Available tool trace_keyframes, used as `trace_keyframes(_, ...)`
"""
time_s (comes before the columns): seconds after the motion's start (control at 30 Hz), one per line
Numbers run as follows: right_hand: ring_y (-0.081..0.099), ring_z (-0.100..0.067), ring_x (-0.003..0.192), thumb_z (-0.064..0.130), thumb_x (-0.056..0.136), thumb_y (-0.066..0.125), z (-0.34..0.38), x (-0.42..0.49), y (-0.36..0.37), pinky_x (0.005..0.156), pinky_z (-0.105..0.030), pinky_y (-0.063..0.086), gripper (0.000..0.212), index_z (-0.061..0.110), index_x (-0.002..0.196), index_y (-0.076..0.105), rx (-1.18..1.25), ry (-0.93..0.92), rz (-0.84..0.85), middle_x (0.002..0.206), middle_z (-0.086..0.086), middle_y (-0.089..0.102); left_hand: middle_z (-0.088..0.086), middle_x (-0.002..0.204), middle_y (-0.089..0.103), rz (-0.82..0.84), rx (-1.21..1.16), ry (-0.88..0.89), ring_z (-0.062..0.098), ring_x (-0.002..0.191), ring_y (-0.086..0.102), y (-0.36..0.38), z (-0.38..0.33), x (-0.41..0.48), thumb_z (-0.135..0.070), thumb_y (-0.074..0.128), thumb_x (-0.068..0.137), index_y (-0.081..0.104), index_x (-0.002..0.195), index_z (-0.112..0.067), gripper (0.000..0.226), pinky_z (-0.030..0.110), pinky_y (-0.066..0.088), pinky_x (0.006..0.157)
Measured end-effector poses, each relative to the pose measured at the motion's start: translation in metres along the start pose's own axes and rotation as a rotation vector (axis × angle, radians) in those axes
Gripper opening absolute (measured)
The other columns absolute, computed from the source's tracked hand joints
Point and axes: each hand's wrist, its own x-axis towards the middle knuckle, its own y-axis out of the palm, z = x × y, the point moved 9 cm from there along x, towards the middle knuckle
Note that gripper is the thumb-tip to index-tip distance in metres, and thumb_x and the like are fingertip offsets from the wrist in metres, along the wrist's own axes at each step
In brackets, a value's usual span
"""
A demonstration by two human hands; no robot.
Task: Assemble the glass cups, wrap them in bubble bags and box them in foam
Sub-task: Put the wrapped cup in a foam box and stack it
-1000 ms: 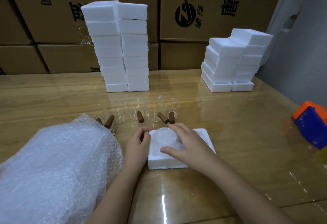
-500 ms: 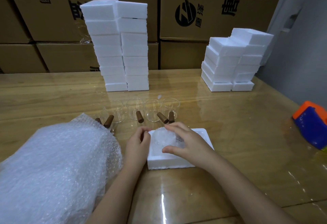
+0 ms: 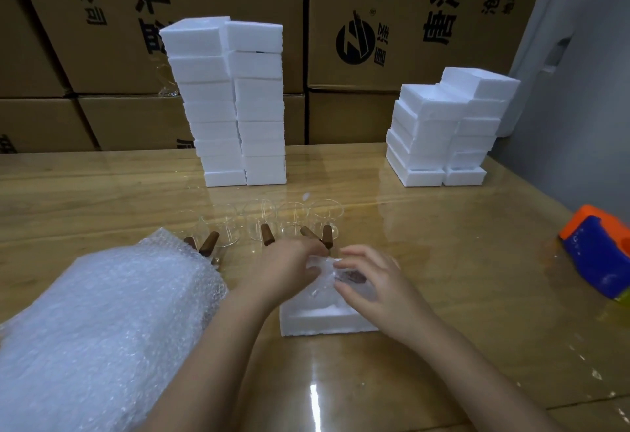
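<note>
A white foam tray (image 3: 320, 321) lies on the wooden table in front of me. A glass cup wrapped in a bubble bag (image 3: 327, 278) sits in the tray's hollow, its brown handle showing dimly through the plastic. My left hand (image 3: 283, 269) grips the wrapped cup from the left, fingers curled on its top edge. From the right, my right hand (image 3: 370, 278) holds the same cup, fingers bent over the wrap. Behind the tray stands a row of several clear glass cups with brown wooden handles (image 3: 293, 223).
A big pile of bubble bags (image 3: 102, 322) fills the near left. Two tall stacks of foam boxes (image 3: 235, 104) stand at the back centre, a lower stack of foam pieces (image 3: 443, 131) at the back right. An orange and blue tape dispenser (image 3: 600, 254) sits at the right edge. Cardboard cartons line the back.
My left hand has moved right from the tray's left edge onto the wrapped cup. My right hand has lifted and its fingers now curl on the wrap.
</note>
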Motion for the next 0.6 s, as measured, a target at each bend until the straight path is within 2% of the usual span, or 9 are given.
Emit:
trace_keyframes(0.1,0.04,-0.006,0.123,0.036,0.091,0.059,0.0,-0.005,-0.001,0.104,-0.012,0.015,0.032,0.026,0.121,0.06,-0.043,-0.041,-0.01,0.132,0.016,0.045,-0.005,0.109,0.063,0.017,0.218,0.041,0.018,0.098,0.059,-0.001,-0.009,0.013,-0.021,0.06,0.088,0.061,0.11,-0.025,0.022,0.03,0.047,0.071)
trace_keyframes(0.2,0.032,0.002,0.123,0.041,0.088,0.056,0.007,-0.006,0.003,0.108,-0.022,0.014,0.039,0.029,0.125,0.057,-0.096,-0.118,0.004,0.137,0.014,0.041,-0.003,0.101,0.06,0.066,0.253,0.062,0.017,0.086,0.053,0.003,-0.012,0.022,-0.019,0.06,0.087,0.058,0.106,-0.021,0.02,0.026,0.032,0.058)
trace_keyframes(0.27,0.028,0.001,0.125,0.049,0.087,0.053,0.009,-0.006,0.007,0.109,-0.023,0.01,0.044,0.034,0.128,0.053,-0.162,-0.129,0.041,0.139,0.013,0.037,-0.004,0.096,0.056,0.091,0.255,0.082,0.014,0.079,0.044,0.007,-0.012,0.025,-0.019,0.062,0.086,0.057,0.106,-0.02,0.021,0.023,0.024,0.051)
trace_keyframes(0.4,0.029,-0.012,0.13,0.061,0.082,0.049,0.014,0.003,0.015,0.102,-0.023,0.014,0.059,0.035,0.135,0.043,-0.311,-0.146,0.123,0.14,0.008,0.035,-0.002,0.092,0.054,0.133,0.241,0.086,0.014,0.078,0.042,0.012,-0.01,0.029,-0.022,0.064,0.085,0.056,0.105,-0.018,0.022,0.024,0.026,0.054)
trace_keyframes(0.5,0.024,-0.014,0.133,0.07,0.08,0.046,0.019,0.015,0.024,0.104,-0.03,0.022,0.067,0.035,0.137,0.039,-0.407,-0.159,0.218,0.144,0.006,0.029,-0.008,0.087,0.05,0.155,0.094,0.023,0.011,0.075,0.045,0.008,-0.005,0.027,-0.027,0.064,0.085,0.053,0.093,-0.023,0.014,0.02,0.029,0.054)
trace_keyframes(0.6,0.019,-0.014,0.138,0.073,0.079,0.047,0.023,0.024,0.03,0.108,-0.036,0.022,0.066,0.026,0.125,0.054,-0.445,-0.147,0.291,0.15,0.006,0.025,-0.016,0.083,0.055,0.126,-0.168,-0.094,-0.003,0.069,0.049,0.0,0.015,0.01,-0.029,0.065,0.088,0.054,0.089,-0.027,0.011,0.01,0.036,0.052)
